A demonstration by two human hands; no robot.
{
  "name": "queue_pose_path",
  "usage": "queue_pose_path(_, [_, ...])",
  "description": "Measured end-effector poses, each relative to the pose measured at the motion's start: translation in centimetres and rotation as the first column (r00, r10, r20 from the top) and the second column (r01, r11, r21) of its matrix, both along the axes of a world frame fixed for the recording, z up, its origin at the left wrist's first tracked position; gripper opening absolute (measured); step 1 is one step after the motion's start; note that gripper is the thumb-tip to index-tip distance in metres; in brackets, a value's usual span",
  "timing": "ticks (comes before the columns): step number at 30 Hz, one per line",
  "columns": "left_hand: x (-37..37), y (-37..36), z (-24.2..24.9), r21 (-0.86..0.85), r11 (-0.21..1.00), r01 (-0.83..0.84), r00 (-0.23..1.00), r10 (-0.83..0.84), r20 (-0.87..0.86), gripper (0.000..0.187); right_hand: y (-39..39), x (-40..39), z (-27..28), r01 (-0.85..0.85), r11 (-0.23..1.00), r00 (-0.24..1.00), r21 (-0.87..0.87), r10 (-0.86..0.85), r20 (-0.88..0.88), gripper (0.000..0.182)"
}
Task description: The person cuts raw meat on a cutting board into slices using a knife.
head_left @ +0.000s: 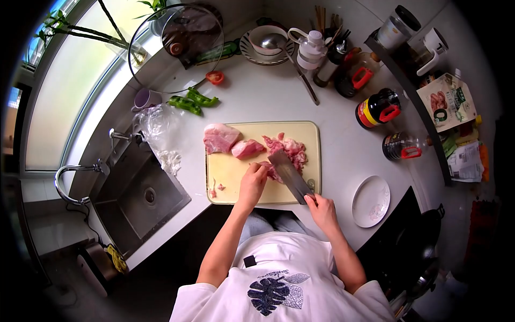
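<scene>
My right hand (322, 210) grips the handle of a cleaver (289, 176), whose broad blade points up and left over the cutting board (230, 185). Beside the blade, my left hand (253, 182) is closed, its fingertips pressed on a bit of raw meat (270, 170). A pile of sliced meat (292, 150) lies just beyond the blade, partly covered by it. Two larger pieces, a thick chunk of meat (221, 138) and a smaller chunk (248, 148), rest at the board's far left. Small scraps (214, 190) are near its lower left corner.
Left is a sink (142, 198) with a faucet (80, 177) and a crumpled plastic bag (161, 129). Green peppers (188, 104) and a cut tomato (215, 78) lie behind the board. On the right stand sauce bottles (378, 108) and an oval plate (370, 201).
</scene>
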State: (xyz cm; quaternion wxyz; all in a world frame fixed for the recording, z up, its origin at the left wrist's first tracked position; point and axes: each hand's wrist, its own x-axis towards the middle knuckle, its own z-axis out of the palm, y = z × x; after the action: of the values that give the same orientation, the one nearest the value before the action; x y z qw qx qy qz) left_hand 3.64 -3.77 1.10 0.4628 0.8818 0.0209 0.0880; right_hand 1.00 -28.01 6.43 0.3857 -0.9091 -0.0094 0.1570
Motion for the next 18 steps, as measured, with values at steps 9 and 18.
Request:
queue_pose_path(9, [1.4, -0.9, -1.2, 0.076, 0.995, -0.068, 0.991, 0.076, -0.112, 0.015, 0.0, -0.1, 0.2, 0.022, 0.999, 0.999, 0.034, -0.021, -0.039, 0.030])
queue_pose_path(18, [1.7, -0.5, -0.8, 0.148, 0.987, 0.063, 0.992, -0.046, -0.114, 0.014, 0.1, -0.6, 0.2, 0.071, 0.997, 0.997, 0.036, -0.069, -0.040, 0.037])
